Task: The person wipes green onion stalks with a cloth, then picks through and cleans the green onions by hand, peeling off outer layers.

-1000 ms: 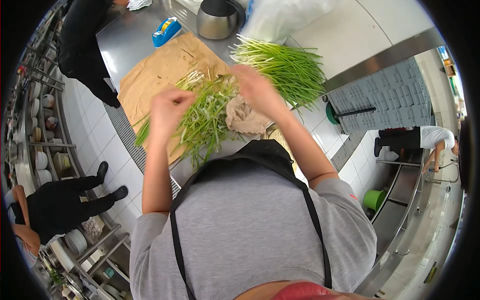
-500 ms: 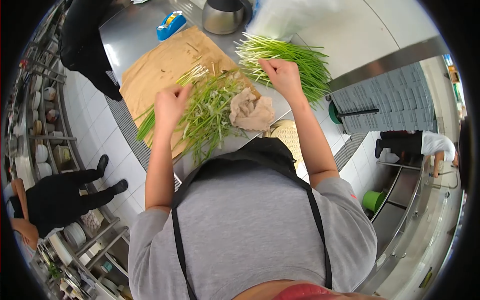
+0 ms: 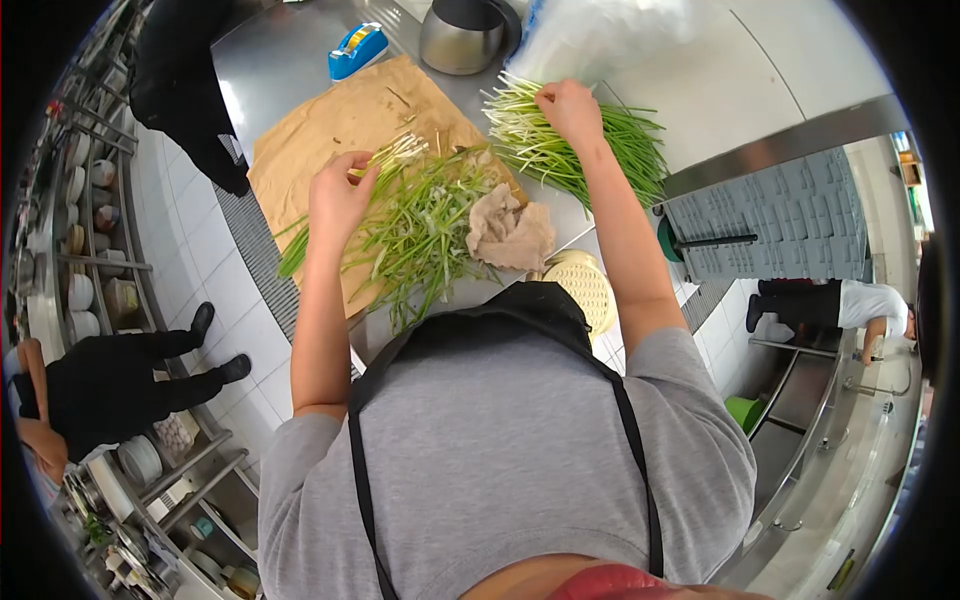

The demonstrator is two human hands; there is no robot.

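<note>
At the left of the bench (image 3: 283, 50), a sheet of brown paper (image 3: 295, 155) lies spread, with a few dark scraps on it. Over its middle is the left hand (image 3: 345, 195), thumb and finger parted, just beside a small bunch of stalks (image 3: 405, 150) whose white ends point away from the person; no stalk shows gripped there. A blue tape dispenser (image 3: 358, 52) stands past the far edge of the paper. Next comes a loose, tangled heap of green leaves (image 3: 425, 225), spilling over the near edge of the paper, then a crumpled beige cloth (image 3: 508, 230) beside it.

Farther right, the right hand (image 3: 572, 110) is at the white ends of a large, neatly aligned bunch of green stalks (image 3: 625, 150), its thumb and fingertips drawn together. The tips are small and partly hidden, so I cannot tell whether they pinch a stalk or only touch the bunch. A clear plastic bag (image 3: 620, 35) lies beyond that bunch.

The step in hand looks like working stalks by their white ends between the two bunches. The next move would call for a light fingertip hold there on the left, clear of the tangle, and even laying on the right.
</note>
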